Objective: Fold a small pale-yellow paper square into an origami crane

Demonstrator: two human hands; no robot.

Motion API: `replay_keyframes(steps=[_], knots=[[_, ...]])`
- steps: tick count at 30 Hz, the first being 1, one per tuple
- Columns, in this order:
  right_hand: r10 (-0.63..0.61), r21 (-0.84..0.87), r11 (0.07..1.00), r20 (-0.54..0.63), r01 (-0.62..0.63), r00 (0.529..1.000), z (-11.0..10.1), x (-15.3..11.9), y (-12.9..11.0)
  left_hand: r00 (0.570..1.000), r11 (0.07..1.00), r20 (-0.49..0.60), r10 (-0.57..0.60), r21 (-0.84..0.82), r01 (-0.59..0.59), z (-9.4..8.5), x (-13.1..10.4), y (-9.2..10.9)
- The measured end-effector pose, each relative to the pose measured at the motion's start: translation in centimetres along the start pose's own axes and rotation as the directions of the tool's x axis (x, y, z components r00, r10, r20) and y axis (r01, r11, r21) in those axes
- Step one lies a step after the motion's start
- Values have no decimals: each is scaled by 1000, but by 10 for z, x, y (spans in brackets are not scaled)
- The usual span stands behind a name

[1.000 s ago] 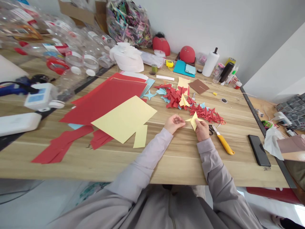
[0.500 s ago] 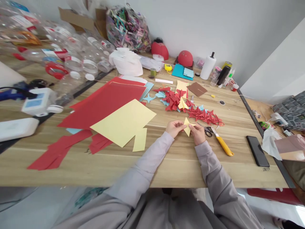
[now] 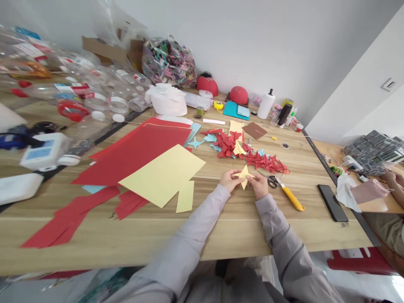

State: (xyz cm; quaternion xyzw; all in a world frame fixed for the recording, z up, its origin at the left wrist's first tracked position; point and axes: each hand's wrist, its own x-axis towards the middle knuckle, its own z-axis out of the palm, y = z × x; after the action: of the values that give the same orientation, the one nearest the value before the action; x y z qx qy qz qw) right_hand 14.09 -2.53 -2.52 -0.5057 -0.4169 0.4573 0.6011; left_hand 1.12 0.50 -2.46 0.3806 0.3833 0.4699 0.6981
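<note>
A small yellow paper star [image 3: 244,171] with pointed arms is held between my two hands, above the wooden table. My left hand [image 3: 230,181] pinches its left side, and my right hand [image 3: 258,185] has its fingers closed on the right side. Just beyond lie folded red paper stars [image 3: 267,161] in a row and a heap of red, blue and yellow ones [image 3: 225,145]. Black-handled scissors [image 3: 271,181] and a yellow cutter [image 3: 293,198] rest right of my right hand. A large yellow sheet [image 3: 162,174] lies to the left, over red sheets [image 3: 135,147].
Red strips [image 3: 69,216] lie at the left front. Plastic bottles [image 3: 94,101] crowd the back left. A phone [image 3: 332,203] lies near the right edge. White bottle, teal paper [image 3: 233,110] and red domes line the back. Another person's hand [image 3: 391,179] shows at far right.
The view has tilted up and shifted slightly right, showing more wall and the other person's hand. The yellow star has turned in my fingers, and its left arm now shows.
</note>
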Motion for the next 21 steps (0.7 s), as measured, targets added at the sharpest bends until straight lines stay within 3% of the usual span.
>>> replay_keyframes(steps=[4,10,17,19,21], knots=[[-4,-22,1000,-63,3,998,2,-2,1,1000,998,8,25,54,-25,1,0,-5],[-20,-39,999,-139,15,990,1,-1,3,967,973,111,230,-6,-231,6,-4,-1],[-88,-127,990,-199,63,976,-1,1,7,992,990,38,124,67,-126,11,0,-4],[-179,-244,964,-317,102,931,-13,0,7,992,989,16,122,78,-123,11,0,-5],[-342,-517,849,-385,107,857,-33,-2,5,993,990,-21,116,87,-113,11,-1,-5]])
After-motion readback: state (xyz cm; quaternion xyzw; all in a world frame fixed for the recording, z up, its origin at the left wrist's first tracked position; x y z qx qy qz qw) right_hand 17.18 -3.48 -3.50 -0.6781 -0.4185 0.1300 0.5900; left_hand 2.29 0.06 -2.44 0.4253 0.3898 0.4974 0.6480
